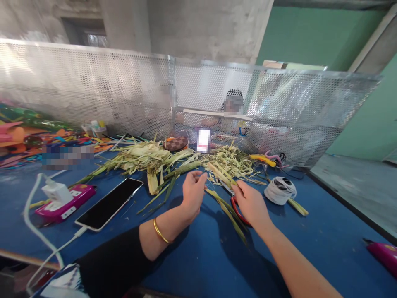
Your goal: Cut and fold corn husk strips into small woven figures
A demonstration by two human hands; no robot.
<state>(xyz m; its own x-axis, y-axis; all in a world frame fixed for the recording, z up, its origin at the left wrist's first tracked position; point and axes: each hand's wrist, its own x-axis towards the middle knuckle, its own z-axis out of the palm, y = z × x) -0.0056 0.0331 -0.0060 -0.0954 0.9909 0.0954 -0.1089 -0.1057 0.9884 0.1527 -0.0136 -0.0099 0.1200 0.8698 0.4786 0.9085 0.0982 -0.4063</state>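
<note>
My right hand (pixel 252 207) is closed around pale yellow-green corn husk strips (pixel 221 174), whose free ends point up and left. My left hand (pixel 192 192), with a gold bangle at its wrist, has its fingers curled together. A long green husk strip (pixel 226 212) runs from the edge of this hand down toward the right, beneath my right hand. Scissors with a red handle (pixel 238 212) lie on the blue table (pixel 192 256), partly covered by my right hand. Beyond both hands are a heap of shredded husk (pixel 231 161) and a pile of whole husks (pixel 145 157).
A roll of white cord (pixel 280 190) stands at right, near a yellow-handled tool (pixel 263 159). At left lie a phone (pixel 110 203) on a cable and a magenta power strip (pixel 66 202). A perforated metal screen (pixel 133 91) borders the back; a person sits behind it.
</note>
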